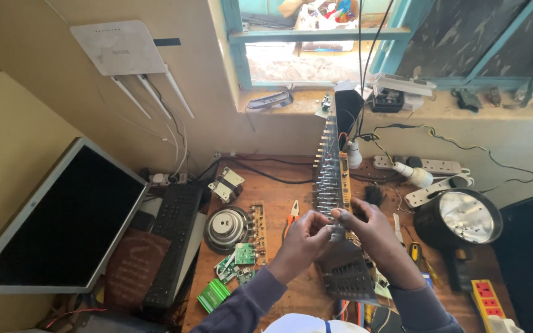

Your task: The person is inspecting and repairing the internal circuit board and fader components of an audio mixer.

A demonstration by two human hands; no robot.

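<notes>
A long circuit board [330,179] is held at its near end over the desk [279,197] by both hands: left hand [306,237] and right hand [365,225] pinched narrow on it. It seems stiff, light, fragile; its edges are best gripped. Pliers [291,216] lie left, a lamp [464,217] right.

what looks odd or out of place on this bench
The long circuit board stands on edge, leaning against the window sill, not lying flat; both the left hand and right hand work at its lower end. Loose small boards lie scattered beside a bare speaker.
</notes>
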